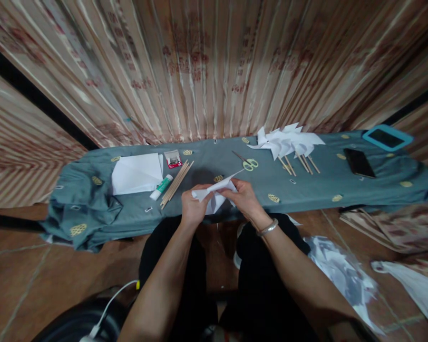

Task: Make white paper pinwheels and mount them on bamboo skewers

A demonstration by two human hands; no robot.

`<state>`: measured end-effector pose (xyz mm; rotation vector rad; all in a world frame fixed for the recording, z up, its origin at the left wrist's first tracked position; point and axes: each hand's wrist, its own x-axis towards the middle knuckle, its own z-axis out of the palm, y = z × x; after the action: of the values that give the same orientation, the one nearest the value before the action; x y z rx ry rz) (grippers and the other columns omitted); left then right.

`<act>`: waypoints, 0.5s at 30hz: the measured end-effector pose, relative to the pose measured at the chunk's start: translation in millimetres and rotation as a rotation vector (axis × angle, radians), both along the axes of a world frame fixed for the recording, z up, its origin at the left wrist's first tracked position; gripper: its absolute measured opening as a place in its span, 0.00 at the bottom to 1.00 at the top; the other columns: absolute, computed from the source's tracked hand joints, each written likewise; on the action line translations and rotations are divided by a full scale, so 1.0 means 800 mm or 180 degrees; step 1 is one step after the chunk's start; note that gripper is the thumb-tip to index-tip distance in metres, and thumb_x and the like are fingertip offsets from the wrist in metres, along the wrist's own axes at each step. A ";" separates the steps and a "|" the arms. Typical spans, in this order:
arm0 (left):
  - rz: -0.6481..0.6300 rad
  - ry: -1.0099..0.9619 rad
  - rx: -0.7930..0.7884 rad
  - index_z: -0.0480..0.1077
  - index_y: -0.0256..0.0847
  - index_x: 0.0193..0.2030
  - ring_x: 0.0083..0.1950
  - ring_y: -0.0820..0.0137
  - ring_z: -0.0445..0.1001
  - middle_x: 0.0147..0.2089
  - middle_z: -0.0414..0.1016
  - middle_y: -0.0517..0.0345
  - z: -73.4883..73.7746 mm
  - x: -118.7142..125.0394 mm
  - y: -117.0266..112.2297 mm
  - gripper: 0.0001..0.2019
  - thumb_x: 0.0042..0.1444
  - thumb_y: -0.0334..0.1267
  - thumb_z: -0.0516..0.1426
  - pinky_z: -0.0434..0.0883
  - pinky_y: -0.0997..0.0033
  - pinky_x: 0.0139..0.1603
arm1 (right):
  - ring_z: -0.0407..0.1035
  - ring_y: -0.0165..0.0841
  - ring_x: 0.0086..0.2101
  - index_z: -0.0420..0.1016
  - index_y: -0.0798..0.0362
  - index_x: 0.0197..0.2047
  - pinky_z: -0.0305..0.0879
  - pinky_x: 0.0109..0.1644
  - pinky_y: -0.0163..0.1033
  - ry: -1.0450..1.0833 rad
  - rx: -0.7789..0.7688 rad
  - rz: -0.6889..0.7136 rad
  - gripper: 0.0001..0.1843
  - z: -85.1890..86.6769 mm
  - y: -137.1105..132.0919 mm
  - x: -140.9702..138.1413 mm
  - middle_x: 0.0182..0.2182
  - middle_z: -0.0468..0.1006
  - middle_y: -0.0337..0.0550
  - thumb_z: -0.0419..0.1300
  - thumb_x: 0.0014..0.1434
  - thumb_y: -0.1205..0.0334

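My left hand [192, 207] and my right hand [245, 198] are both closed on a folded white paper piece [214, 194], held just above the near edge of a low bench covered in teal cloth [306, 187]. The paper is partly folded, with one long point sticking up to the right. A metal bangle sits on my right wrist. Green-handled scissors [248, 163] lie on the cloth just beyond my right hand. A bundle of wooden sticks [176, 183] and a glue tube [161, 187] lie left of my left hand.
A stack of white paper sheets [137, 173] and a small red box [173, 159] lie at left. Finished white paper pinwheels on sticks [288, 142] lie at back right, beside a black phone [358, 162] and a blue-cased tablet [387, 137]. Paper scraps [338, 270] litter the floor at right.
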<state>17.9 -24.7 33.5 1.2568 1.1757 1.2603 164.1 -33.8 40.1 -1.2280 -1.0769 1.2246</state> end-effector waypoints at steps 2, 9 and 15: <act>0.0061 -0.0067 -0.0130 0.78 0.36 0.28 0.27 0.72 0.73 0.28 0.79 0.56 0.000 0.002 0.000 0.07 0.40 0.36 0.64 0.69 0.76 0.29 | 0.61 0.26 0.24 0.78 0.55 0.29 0.57 0.29 0.33 0.0037 -0.0014 -0.0011 0.13 -0.001 0.000 -0.002 0.22 0.73 0.34 0.66 0.39 0.58; 0.0368 -0.0012 -0.0218 0.77 0.34 0.25 0.28 0.68 0.74 0.24 0.78 0.57 0.001 0.008 0.000 0.08 0.39 0.37 0.66 0.71 0.73 0.29 | 0.61 0.26 0.24 0.75 0.55 0.28 0.57 0.29 0.33 -0.0032 0.0033 0.0015 0.19 0.009 -0.002 -0.001 0.23 0.72 0.34 0.70 0.39 0.50; 0.0378 -0.0212 -0.0513 0.77 0.33 0.25 0.29 0.66 0.76 0.27 0.79 0.54 0.003 0.006 0.000 0.10 0.34 0.37 0.67 0.72 0.70 0.30 | 0.56 0.24 0.22 0.72 0.54 0.24 0.55 0.27 0.33 -0.0137 -0.0026 0.0165 0.21 0.016 -0.003 0.003 0.19 0.67 0.31 0.71 0.37 0.46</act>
<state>23.0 -24.8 36.1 1.0326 1.2923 1.2570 166.6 -36.1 53.0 -1.2442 -1.1424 1.2479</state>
